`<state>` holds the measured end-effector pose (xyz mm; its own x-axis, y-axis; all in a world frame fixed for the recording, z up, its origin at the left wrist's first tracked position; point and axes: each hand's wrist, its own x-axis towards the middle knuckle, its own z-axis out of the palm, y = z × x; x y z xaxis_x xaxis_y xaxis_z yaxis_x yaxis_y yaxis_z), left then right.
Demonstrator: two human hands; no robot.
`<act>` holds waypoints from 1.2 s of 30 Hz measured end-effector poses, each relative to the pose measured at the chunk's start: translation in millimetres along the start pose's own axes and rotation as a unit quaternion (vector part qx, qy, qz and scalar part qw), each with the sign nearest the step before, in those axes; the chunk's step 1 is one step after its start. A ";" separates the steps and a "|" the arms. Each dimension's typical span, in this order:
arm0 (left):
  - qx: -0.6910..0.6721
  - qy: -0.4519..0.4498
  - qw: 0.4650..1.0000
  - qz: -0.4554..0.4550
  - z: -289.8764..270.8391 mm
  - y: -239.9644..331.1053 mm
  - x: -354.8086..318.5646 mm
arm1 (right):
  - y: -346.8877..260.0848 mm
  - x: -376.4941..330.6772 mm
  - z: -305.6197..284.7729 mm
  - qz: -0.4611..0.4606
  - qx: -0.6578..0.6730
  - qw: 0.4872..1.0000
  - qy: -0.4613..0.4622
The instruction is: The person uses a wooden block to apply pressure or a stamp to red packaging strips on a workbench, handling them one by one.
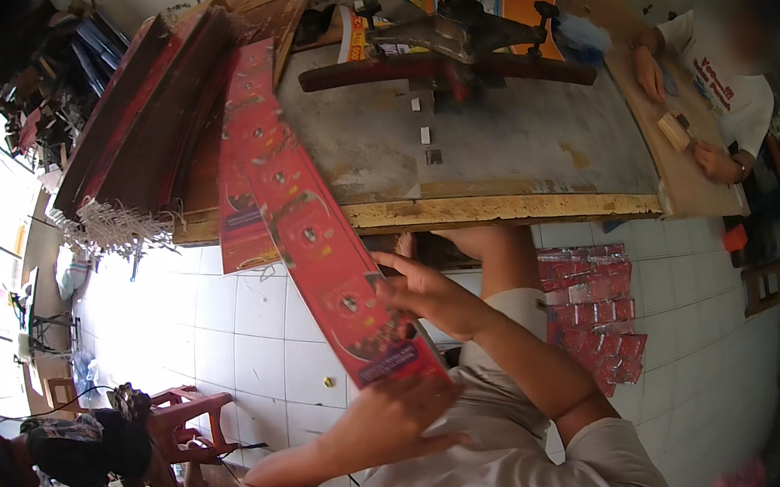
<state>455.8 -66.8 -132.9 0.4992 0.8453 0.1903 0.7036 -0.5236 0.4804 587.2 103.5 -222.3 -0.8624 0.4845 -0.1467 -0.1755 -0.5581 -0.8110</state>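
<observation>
Between the person's two hands, seen from the head camera looking down, runs a long red printed card strip [312, 223]. Its near end is pinched at the lap and its far end lies up on the wooden worktop [500, 205].

The left hand [399, 418] lies under and around the strip's near end, fingers [430, 444] curled narrow against it. The right hand [428, 292] grips the strip's edge just beyond, thumb and fingers closed on the card.

Beyond the fingers and to their left, a thick stack of dark red strips [144, 117] rests on the worktop, white strings hanging from its near end. Straight beyond the fingers stands a metal lever press [445, 47].

To the right of the fingers, on the white tiled floor [228, 327], lies a heap of small red packets [597, 312].

Far right, another person's hands [683, 132] work on a small wooden block.

Judging by this, one strip is in hand, many remain stacked, and some packets seem finished.
</observation>
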 end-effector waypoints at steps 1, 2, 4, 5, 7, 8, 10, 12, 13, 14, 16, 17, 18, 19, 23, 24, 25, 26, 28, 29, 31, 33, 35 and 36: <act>-0.031 -0.005 0.999 0.038 1.8 0.2 0.6 | 12.0 -4.8 1.3 -0.032 -0.101 0.994 0.023; -0.061 -0.009 0.995 0.073 2.4 0.1 -1.1 | 18.3 -7.8 1.6 -0.062 -0.201 0.977 0.045; -0.131 0.056 0.985 0.100 -10.7 -4.1 4.9 | -16.6 -52.4 -0.1 -0.027 -0.187 0.980 0.065; -0.169 0.088 0.975 0.112 -17.4 -7.3 9.2 | -29.9 -80.1 -8.9 -0.002 -0.197 0.977 0.075; -0.122 0.132 0.977 0.110 -18.5 -24.7 14.9 | -58.6 -147.3 -11.1 0.069 -0.219 0.961 0.156; -0.095 0.156 0.977 0.111 -20.0 -30.3 19.4 | -59.5 -181.2 -19.0 0.065 -0.216 0.955 0.195; -0.097 0.192 0.974 0.072 -17.4 -34.4 29.2 | -63.7 -253.1 -34.3 0.055 -0.231 0.940 0.247; -0.107 0.196 0.973 0.053 -10.9 -47.1 43.6 | -59.8 -299.6 -32.0 0.003 -0.222 0.930 0.294; -0.101 0.207 0.972 0.045 -9.4 -49.6 51.9 | -52.0 -313.5 -29.4 -0.045 -0.195 0.926 0.321; -0.083 0.220 0.971 0.054 -5.7 -55.1 64.1 | -44.7 -324.8 -27.5 -0.095 -0.166 0.917 0.349; -0.038 0.242 0.967 0.067 0.8 -69.6 86.8 | -31.8 -321.3 -34.1 -0.119 -0.183 0.897 0.385; -0.046 0.255 0.963 0.071 5.8 -78.9 103.8 | -31.2 -306.5 -31.1 -0.113 -0.189 0.889 0.401; -0.049 0.268 0.959 0.073 11.0 -89.5 119.6 | -29.6 -287.5 -27.4 -0.108 -0.193 0.884 0.412; -0.055 0.282 0.955 0.077 16.5 -100.9 134.4 | -28.3 -266.4 -21.0 -0.098 -0.208 0.881 0.413; 0.002 0.294 0.955 0.035 24.2 -137.8 162.1 | -8.0 -182.6 -9.7 -0.145 -0.223 0.890 0.370; 0.012 0.301 0.953 0.031 24.6 -143.2 162.7 | -3.1 -171.1 -5.5 -0.152 -0.215 0.893 0.364; 0.022 0.309 0.950 0.026 25.0 -149.6 163.1 | 0.6 -161.0 -1.6 -0.160 -0.208 0.897 0.357; 0.029 0.317 0.948 0.020 24.5 -152.0 163.5 | 3.2 -154.7 1.1 -0.165 -0.201 0.899 0.352; 0.006 0.301 0.954 -0.005 22.7 -156.3 160.9 | 1.2 -149.1 4.6 -0.167 -0.188 0.905 0.344; -0.009 0.292 0.956 -0.019 23.2 -156.3 159.8 | 1.3 -149.1 4.3 -0.164 -0.194 0.905 0.341; 0.023 0.277 0.961 -0.009 22.4 -156.0 159.8 | -1.3 -147.9 5.2 -0.157 -0.194 0.907 0.340; 0.048 0.269 0.962 -0.002 24.4 -157.8 159.7 | -8.0 -146.8 9.8 -0.146 -0.183 0.909 0.345; 0.069 0.268 0.961 0.002 29.2 -160.9 158.7 | -13.2 -149.4 8.4 -0.140 -0.211 0.905 0.343; 0.070 0.264 0.962 0.000 30.4 -162.3 157.9 | -16.4 -151.7 7.1 -0.137 -0.224 0.902 0.341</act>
<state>435.8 148.5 -206.8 0.1994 0.7619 0.6163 0.7826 -0.5022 0.3677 717.6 34.4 -182.8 -0.2954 0.9505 -0.0962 0.0039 -0.0995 -0.9950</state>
